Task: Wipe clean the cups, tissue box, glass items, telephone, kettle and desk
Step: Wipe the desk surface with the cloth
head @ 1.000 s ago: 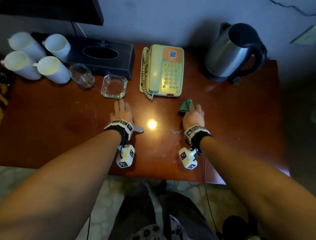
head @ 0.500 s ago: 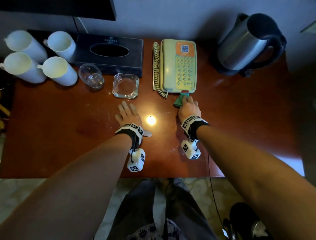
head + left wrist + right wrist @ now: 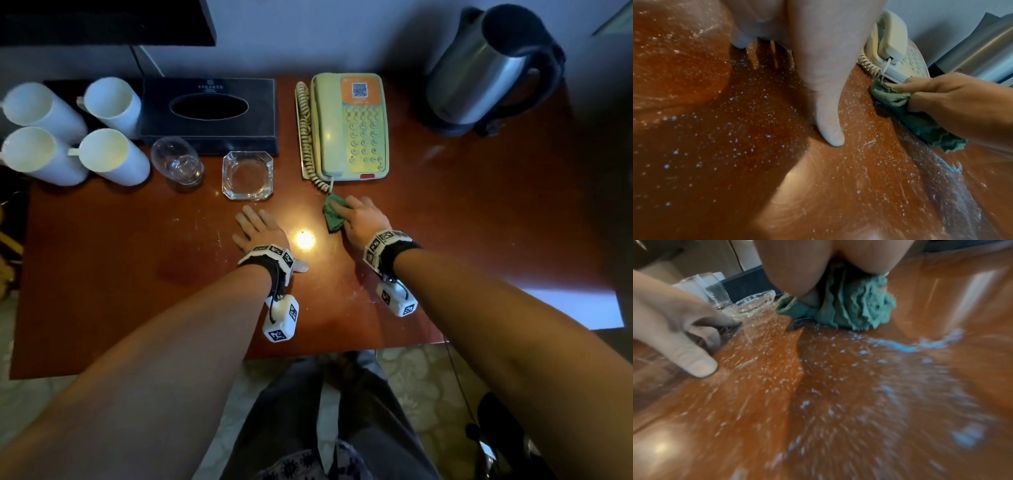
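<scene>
- Head view: the right hand (image 3: 361, 219) grips a crumpled green cloth (image 3: 333, 215) and presses it on the tabletop (image 3: 102, 260), just in front of the telephone (image 3: 349, 126) and close to the end of its coiled cord (image 3: 306, 137). The left hand (image 3: 257, 230) lies flat on the wood, fingers spread, holding nothing, near the glass ashtray (image 3: 248, 175). Behind stand four white cups (image 3: 73, 132), a drinking glass (image 3: 177, 161), the black tissue box (image 3: 209, 114) and, at far right, the kettle (image 3: 486, 68).
- Left wrist view: the left thumb and fingers rest straight on the wood, which is speckled with pale dust. The cloth's front corner seems to touch the cord's lowest loop. A forward stroke could snag that cord and drag the handset off its cradle.
- Right wrist view: the cloth is bunched under curled fingers, with bluish-white smears (image 3: 920, 344) on the wood around it. A wadded cloth, I judge, may only spread this residue. The ashtray and the glass stand just beyond the left fingertips (image 3: 701, 366); a wide sweep to the left could knock them.
</scene>
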`<state>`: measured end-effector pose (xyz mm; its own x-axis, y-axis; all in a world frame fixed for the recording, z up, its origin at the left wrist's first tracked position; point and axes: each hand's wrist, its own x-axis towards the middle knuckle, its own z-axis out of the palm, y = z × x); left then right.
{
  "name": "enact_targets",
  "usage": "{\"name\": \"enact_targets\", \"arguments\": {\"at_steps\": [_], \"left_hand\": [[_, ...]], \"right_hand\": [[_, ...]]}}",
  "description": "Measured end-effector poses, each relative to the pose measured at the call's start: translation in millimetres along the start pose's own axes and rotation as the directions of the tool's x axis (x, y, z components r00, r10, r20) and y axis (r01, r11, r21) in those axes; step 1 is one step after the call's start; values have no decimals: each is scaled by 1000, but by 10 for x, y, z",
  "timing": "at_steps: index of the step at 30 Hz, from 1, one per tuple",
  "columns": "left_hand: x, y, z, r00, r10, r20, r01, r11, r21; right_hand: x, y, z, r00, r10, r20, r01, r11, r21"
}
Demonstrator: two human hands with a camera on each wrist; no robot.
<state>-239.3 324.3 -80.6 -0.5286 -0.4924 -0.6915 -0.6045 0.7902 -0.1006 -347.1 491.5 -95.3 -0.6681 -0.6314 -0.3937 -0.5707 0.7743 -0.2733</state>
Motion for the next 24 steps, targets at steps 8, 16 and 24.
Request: {"name": "enact_targets", "arguments": {"at_steps": [8, 16, 24], "left_hand": [[1, 6, 14, 1000, 6, -14, -6, 1000, -11], [11, -27, 28, 999, 18, -28, -18, 1000, -20], [-133, -129, 115, 992, 82, -99, -89, 994, -67]], "right_hand": [[-137, 312, -86, 954, 212, -213, -157, 956, 246], [-163, -84, 105, 998, 14, -67, -13, 1000, 16], [-463, -2, 82, 939, 253, -231, -148, 907, 394]]}}
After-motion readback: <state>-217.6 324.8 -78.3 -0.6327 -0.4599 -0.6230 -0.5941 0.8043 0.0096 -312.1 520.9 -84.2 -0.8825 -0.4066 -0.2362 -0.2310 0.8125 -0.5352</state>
